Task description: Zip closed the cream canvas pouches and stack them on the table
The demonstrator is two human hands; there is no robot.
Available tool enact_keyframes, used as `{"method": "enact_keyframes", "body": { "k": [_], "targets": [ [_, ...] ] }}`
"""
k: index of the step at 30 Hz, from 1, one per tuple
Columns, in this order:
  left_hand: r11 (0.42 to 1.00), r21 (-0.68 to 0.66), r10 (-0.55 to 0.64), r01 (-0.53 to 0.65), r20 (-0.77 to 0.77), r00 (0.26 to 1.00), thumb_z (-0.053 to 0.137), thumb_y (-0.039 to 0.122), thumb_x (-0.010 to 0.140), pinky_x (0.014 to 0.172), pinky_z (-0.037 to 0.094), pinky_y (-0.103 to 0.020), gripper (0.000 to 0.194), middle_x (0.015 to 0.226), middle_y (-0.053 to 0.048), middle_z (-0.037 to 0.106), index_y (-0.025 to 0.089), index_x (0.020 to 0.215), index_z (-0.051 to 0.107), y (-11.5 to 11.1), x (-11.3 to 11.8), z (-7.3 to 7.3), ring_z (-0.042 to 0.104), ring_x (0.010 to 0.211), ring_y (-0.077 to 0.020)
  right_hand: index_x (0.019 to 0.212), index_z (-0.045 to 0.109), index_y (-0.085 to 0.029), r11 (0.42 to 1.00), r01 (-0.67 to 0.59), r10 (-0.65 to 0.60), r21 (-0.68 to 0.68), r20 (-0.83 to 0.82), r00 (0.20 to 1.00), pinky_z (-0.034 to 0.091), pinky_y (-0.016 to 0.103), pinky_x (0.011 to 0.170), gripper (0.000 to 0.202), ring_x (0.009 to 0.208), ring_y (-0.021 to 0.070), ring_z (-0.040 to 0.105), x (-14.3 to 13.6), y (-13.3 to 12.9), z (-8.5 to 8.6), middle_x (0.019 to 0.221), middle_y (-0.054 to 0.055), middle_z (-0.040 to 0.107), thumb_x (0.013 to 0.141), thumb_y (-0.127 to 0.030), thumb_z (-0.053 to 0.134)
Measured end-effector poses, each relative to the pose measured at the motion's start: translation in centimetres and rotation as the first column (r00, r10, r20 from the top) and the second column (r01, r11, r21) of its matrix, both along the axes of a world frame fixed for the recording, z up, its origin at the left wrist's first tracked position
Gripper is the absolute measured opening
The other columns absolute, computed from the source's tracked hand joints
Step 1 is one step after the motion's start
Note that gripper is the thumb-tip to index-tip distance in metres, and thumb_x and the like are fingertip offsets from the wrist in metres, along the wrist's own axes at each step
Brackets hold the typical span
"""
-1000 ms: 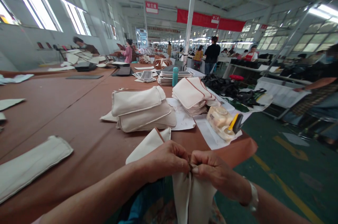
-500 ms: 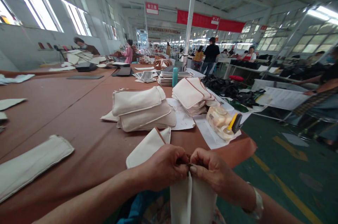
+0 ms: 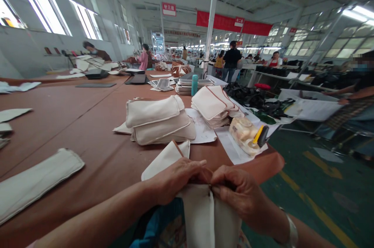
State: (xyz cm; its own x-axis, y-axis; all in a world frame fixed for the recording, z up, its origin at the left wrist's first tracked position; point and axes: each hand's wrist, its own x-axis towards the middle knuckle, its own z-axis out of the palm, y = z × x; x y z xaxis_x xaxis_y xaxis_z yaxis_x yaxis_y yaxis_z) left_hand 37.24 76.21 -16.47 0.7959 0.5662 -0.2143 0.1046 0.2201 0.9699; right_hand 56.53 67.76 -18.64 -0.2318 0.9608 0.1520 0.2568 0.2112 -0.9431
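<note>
A cream fabric piece [image 3: 201,217] with a raised seam down its middle hangs at the bottom centre, below my hands. My right hand [image 3: 238,189] pinches its top edge beside the seam. My left hand [image 3: 178,179] is at the upper left of the piece, fingers stretched toward the right hand; its fingertips partly cover something brown at the edge. Behind my left hand, a cream piece with brown trim [image 3: 160,160] lies on the brown-covered table [image 3: 111,154]. Beyond it sit a stack of cream pieces [image 3: 157,123] and a second, brown-edged stack [image 3: 213,103].
A plastic-wrapped bundle with a yellow-and-black tool [image 3: 260,135] lies on white paper at the table's right. A teal bottle [image 3: 194,85] stands behind the stacks. One long cream piece [image 3: 41,181] lies at left. A person [image 3: 359,92] is at the far right.
My left hand has loosened from its pinch at the seam, and its fingers have stretched out. The top of the fabric has spread leftward. My right hand still pinches the edge.
</note>
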Motion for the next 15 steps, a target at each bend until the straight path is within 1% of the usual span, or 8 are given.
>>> {"method": "enact_keyframes", "body": {
  "k": [2,3,6,8,9,11,13,15],
  "targets": [
    [1.000,-0.023,-0.021,0.021,-0.011,1.000,0.056,0.058,0.086,0.048,0.024,-0.024,0.051,0.063,-0.003,0.054,0.012,0.067,0.066,-0.3,0.3,-0.1,0.036,0.052,-0.0106,0.084,0.062,-0.017,0.999,-0.013,0.013,0.047,0.000,1.000,0.044,0.027,0.069,0.011,0.074,0.0160,0.054,0.0,-0.2,0.0,0.079,0.003,0.059,0.090,-0.023,0.056],
    [0.998,-0.034,-0.048,0.048,-0.018,0.999,0.056,0.059,0.085,0.048,0.023,-0.024,0.052,0.062,-0.002,0.052,0.012,0.067,0.064,-0.4,0.4,-0.2,0.034,0.052,-0.0097,0.084,0.062,-0.017,0.997,-0.019,0.018,0.081,0.016,1.000,0.044,0.027,0.068,0.011,0.073,0.0160,0.054,0.0,-0.3,0.0,0.078,0.003,0.059,0.092,-0.022,0.055],
    [0.990,-0.011,-0.141,0.141,-0.025,0.990,0.066,0.059,0.078,0.048,0.020,-0.024,0.051,0.057,0.003,0.041,0.013,0.061,0.054,-0.3,0.4,-0.5,0.027,0.051,-0.0077,0.085,0.061,-0.019,0.969,-0.063,0.037,0.240,0.111,0.993,0.043,0.027,0.067,0.012,0.072,0.0156,0.055,0.2,-0.4,0.2,0.077,0.003,0.058,0.093,-0.018,0.051],
    [0.985,0.028,-0.171,0.172,-0.038,0.985,0.067,0.060,0.076,0.048,0.016,-0.025,0.054,0.056,0.005,0.034,0.014,0.057,0.049,-0.1,0.3,-0.6,0.023,0.052,-0.0074,0.087,0.059,-0.020,0.933,-0.097,0.031,0.347,0.189,0.981,0.042,0.027,0.065,0.012,0.071,0.0156,0.054,0.3,-0.4,0.2,0.076,0.003,0.057,0.093,-0.015,0.049],
    [0.983,0.039,-0.180,0.182,-0.055,0.982,0.067,0.061,0.076,0.048,0.015,-0.025,0.054,0.055,0.005,0.032,0.014,0.058,0.048,0.0,0.2,-0.6,0.022,0.052,-0.0076,0.087,0.058,-0.020,0.915,-0.112,0.022,0.388,0.229,0.973,0.041,0.027,0.064,0.012,0.071,0.0157,0.053,0.4,-0.4,0.2,0.076,0.003,0.056,0.092,-0.013,0.049],
    [0.977,0.056,-0.200,0.206,-0.094,0.975,0.067,0.062,0.076,0.048,0.015,-0.025,0.053,0.057,0.005,0.033,0.013,0.061,0.052,0.1,0.1,-0.6,0.024,0.053,-0.0081,0.090,0.056,-0.021,0.885,-0.140,0.002,0.445,0.297,0.955,0.040,0.027,0.063,0.012,0.070,0.0158,0.052,0.5,-0.4,-0.1,0.075,0.003,0.055,0.092,-0.011,0.048],
    [0.962,0.097,-0.241,0.253,-0.121,0.963,0.067,0.059,0.077,0.049,0.018,-0.024,0.050,0.060,0.004,0.037,0.012,0.066,0.056,0.2,0.1,-0.4,0.027,0.056,-0.0086,0.091,0.054,-0.022,0.868,-0.166,-0.004,0.469,0.339,0.941,0.039,0.027,0.064,0.013,0.070,0.0159,0.051,0.7,-0.7,-0.5,0.076,0.002,0.055,0.092,-0.010,0.048],
    [0.939,0.164,-0.283,0.302,-0.126,0.951,0.066,0.053,0.080,0.050,0.021,-0.023,0.043,0.064,0.003,0.041,0.011,0.071,0.060,0.2,0.1,-0.3,0.031,0.058,-0.0090,0.091,0.053,-0.022,0.878,-0.176,0.014,0.446,0.343,0.939,0.038,0.027,0.065,0.009,0.071,0.0159,0.051,1.0,-1.0,-0.7,0.078,0.002,0.056,0.091,-0.013,0.051]
  ]
}}
